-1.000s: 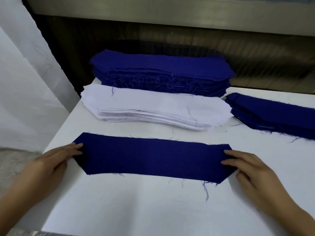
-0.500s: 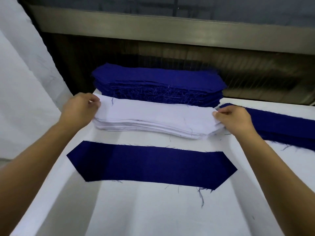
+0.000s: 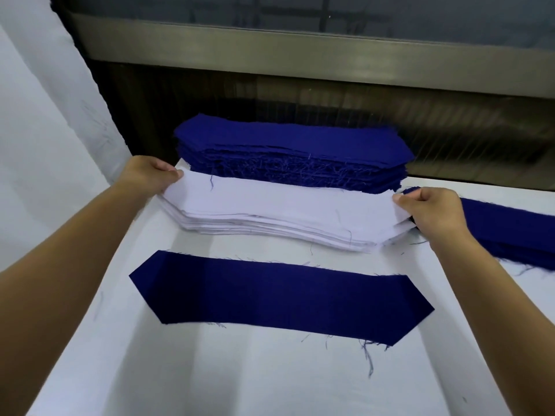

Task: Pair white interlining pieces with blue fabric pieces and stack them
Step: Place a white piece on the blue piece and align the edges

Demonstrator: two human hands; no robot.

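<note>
A single blue fabric piece [image 3: 279, 295] lies flat on the white table, near me. Behind it sits a pile of white interlining pieces [image 3: 270, 226]. My left hand [image 3: 147, 175] pinches the left tip of the top white interlining piece [image 3: 285, 199]. My right hand [image 3: 429, 210] pinches the right tip of that same piece. Both ends are raised slightly off the pile. A tall stack of blue fabric pieces [image 3: 294, 154] stands behind the white pile.
A lower stack of blue pieces [image 3: 510, 232] lies at the right edge of the white table [image 3: 270, 379]. A dark wall with a metal ledge [image 3: 300, 52] runs behind the stacks. White cloth [image 3: 45, 130] hangs at the left.
Both hands left the ends of the single blue piece and moved back to the white pile. They now pinch the two tips of the top interlining piece and lift them slightly.
</note>
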